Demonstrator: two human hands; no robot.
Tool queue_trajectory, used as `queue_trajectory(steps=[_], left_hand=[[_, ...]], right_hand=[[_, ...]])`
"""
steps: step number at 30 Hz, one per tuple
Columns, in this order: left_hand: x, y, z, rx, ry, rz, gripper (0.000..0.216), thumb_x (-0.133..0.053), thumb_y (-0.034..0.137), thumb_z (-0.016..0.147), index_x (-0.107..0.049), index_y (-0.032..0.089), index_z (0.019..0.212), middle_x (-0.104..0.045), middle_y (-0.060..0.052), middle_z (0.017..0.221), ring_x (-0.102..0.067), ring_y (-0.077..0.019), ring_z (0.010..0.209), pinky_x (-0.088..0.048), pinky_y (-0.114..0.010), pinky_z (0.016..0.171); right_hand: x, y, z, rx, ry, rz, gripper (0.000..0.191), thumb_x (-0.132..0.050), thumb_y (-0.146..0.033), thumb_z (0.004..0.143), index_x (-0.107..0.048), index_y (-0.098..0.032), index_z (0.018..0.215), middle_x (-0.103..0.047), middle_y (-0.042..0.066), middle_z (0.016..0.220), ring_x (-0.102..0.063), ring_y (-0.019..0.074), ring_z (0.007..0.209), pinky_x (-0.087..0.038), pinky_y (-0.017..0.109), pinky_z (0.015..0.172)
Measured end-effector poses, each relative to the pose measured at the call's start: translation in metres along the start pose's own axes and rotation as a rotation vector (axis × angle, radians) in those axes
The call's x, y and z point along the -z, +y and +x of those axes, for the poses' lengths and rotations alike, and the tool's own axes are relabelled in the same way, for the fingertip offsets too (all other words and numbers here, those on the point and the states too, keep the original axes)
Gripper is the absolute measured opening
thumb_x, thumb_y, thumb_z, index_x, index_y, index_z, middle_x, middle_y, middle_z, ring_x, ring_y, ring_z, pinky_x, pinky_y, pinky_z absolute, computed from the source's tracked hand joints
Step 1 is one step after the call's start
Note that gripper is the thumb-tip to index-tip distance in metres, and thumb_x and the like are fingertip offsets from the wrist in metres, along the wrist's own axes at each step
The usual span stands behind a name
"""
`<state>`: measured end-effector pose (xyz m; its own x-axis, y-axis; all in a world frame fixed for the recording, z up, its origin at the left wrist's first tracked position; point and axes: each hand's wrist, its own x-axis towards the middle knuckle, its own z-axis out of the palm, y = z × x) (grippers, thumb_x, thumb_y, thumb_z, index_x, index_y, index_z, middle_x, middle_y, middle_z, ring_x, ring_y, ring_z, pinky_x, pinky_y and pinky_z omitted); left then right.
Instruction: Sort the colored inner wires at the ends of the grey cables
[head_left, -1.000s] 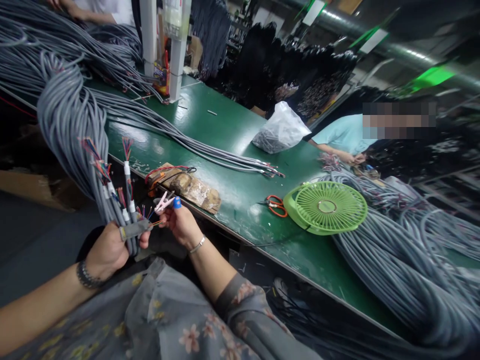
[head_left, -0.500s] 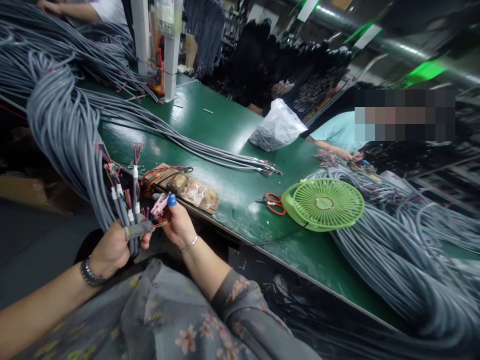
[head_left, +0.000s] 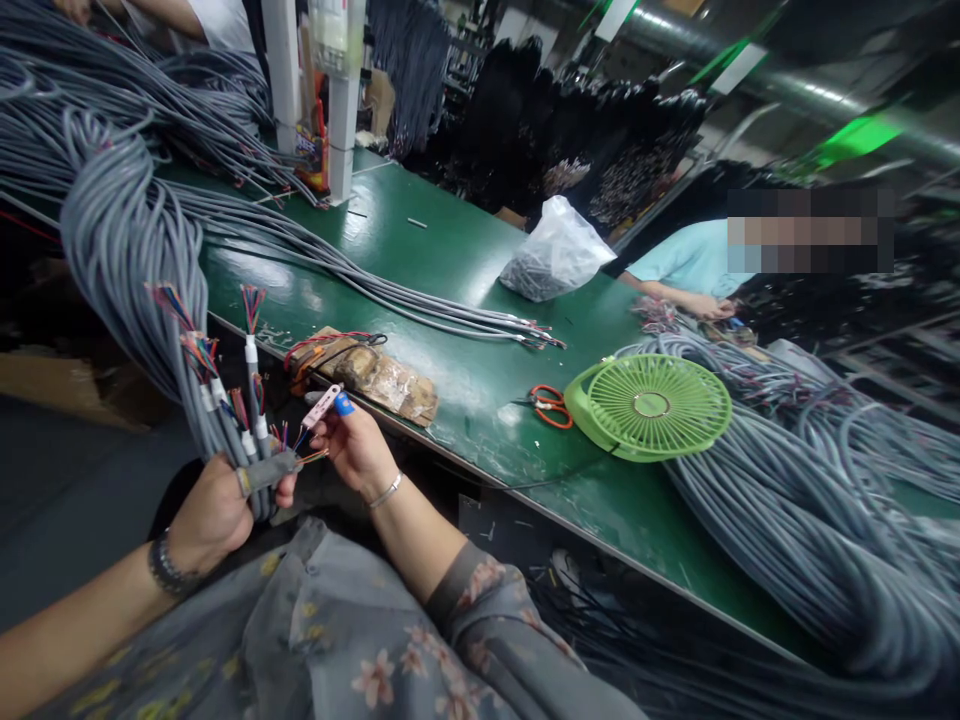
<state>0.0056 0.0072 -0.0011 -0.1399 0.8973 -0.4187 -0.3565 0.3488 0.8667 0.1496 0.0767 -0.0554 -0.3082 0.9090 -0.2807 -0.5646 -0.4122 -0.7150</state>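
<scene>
My left hand (head_left: 214, 510) is closed round a bunch of grey cables (head_left: 139, 260) that hang down from the upper left. Their stripped ends (head_left: 247, 400) show coloured wires and point upward just above my fist. My right hand (head_left: 352, 445) is closed on a small pink cutter (head_left: 322, 405), with a blue cap on one fingertip. The cutter's tip sits at the thin coloured wires sticking out of the cable end between both hands.
A green workbench (head_left: 465, 260) carries laid-out grey cables (head_left: 390, 290), a taped brown block (head_left: 375, 375), orange scissors (head_left: 551, 405), a green fan (head_left: 649, 405) and a plastic bag (head_left: 559, 255). A big grey cable coil (head_left: 817, 520) lies right. A co-worker in light blue (head_left: 682, 270) sits opposite.
The cable ends in my left hand bobbed right and back left. The pink cutter closed from spread jaws and stays at the wire tips.
</scene>
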Motion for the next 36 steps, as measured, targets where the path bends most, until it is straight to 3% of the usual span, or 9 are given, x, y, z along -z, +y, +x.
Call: queue_trajectory(steps=[8, 15, 20, 23, 27, 30, 36], left_hand=[[-0.018, 0.012, 0.0, -0.034, 0.052, -0.045, 0.04, -0.095, 0.029, 0.033, -0.065, 0.024, 0.059, -0.065, 0.003, 0.044, -0.058, -0.0141, 0.039, -0.047, -0.023, 0.039], [-0.011, 0.007, 0.001, -0.039, 0.029, -0.036, 0.042, -0.096, 0.03, 0.037, -0.065, 0.024, 0.065, -0.065, 0.002, 0.046, -0.059, -0.0143, 0.04, -0.048, -0.024, 0.04], [-0.002, 0.007, 0.005, 0.01, -0.03, -0.078, 0.041, -0.098, 0.032, 0.038, -0.067, 0.024, 0.064, -0.062, 0.003, 0.044, -0.057, -0.0147, 0.037, -0.046, -0.025, 0.039], [-0.003, 0.01, 0.008, 0.047, -0.057, -0.08, 0.038, -0.096, 0.033, 0.037, -0.068, 0.023, 0.06, -0.061, 0.003, 0.042, -0.054, -0.0139, 0.036, -0.044, -0.025, 0.038], [-0.008, 0.011, 0.011, 0.038, -0.089, -0.033, 0.038, -0.097, 0.03, 0.035, -0.068, 0.023, 0.058, -0.06, 0.003, 0.041, -0.052, -0.012, 0.038, -0.044, -0.024, 0.039], [-0.008, 0.009, 0.013, 0.029, -0.102, -0.005, 0.039, -0.098, 0.031, 0.035, -0.069, 0.023, 0.059, -0.062, 0.002, 0.043, -0.052, -0.0115, 0.039, -0.045, -0.024, 0.04], [-0.003, 0.004, 0.017, 0.006, -0.116, 0.051, 0.034, -0.097, 0.034, 0.04, -0.069, 0.023, 0.056, -0.065, 0.0, 0.045, -0.054, -0.0128, 0.04, -0.047, -0.025, 0.042]], right_hand=[[0.004, 0.012, 0.001, 0.182, 0.115, -0.115, 0.069, -0.106, -0.081, 0.058, -0.07, -0.024, 0.075, -0.067, -0.002, 0.067, -0.052, 0.0129, 0.061, -0.054, 0.028, 0.06], [0.003, 0.012, 0.003, 0.082, 0.012, -0.13, 0.064, -0.093, -0.084, 0.077, -0.074, -0.024, 0.087, -0.064, -0.003, 0.069, -0.051, 0.0144, 0.061, -0.05, 0.029, 0.059], [0.005, 0.01, 0.005, 0.255, 0.152, -0.224, 0.069, -0.094, -0.087, 0.076, -0.062, -0.026, 0.069, -0.055, -0.004, 0.058, -0.045, 0.0131, 0.057, -0.046, 0.029, 0.058], [0.0, 0.007, 0.005, 0.198, 0.125, -0.207, 0.071, -0.086, -0.093, 0.082, -0.066, -0.025, 0.072, -0.06, -0.003, 0.062, -0.049, 0.0146, 0.058, -0.051, 0.03, 0.06], [-0.007, 0.002, 0.006, 0.032, 0.052, -0.055, 0.061, -0.093, -0.081, 0.087, -0.073, -0.023, 0.08, -0.066, 0.0, 0.07, -0.057, 0.0174, 0.067, -0.054, 0.029, 0.063], [-0.008, 0.002, 0.008, 0.03, 0.066, 0.024, 0.054, -0.098, -0.069, 0.089, -0.072, -0.022, 0.078, -0.064, 0.0, 0.069, -0.057, 0.0172, 0.07, -0.054, 0.028, 0.065], [-0.009, 0.007, 0.013, 0.053, 0.103, 0.077, 0.052, -0.099, -0.065, 0.089, -0.072, -0.023, 0.076, -0.063, -0.001, 0.069, -0.054, 0.0163, 0.067, -0.059, 0.031, 0.071]])
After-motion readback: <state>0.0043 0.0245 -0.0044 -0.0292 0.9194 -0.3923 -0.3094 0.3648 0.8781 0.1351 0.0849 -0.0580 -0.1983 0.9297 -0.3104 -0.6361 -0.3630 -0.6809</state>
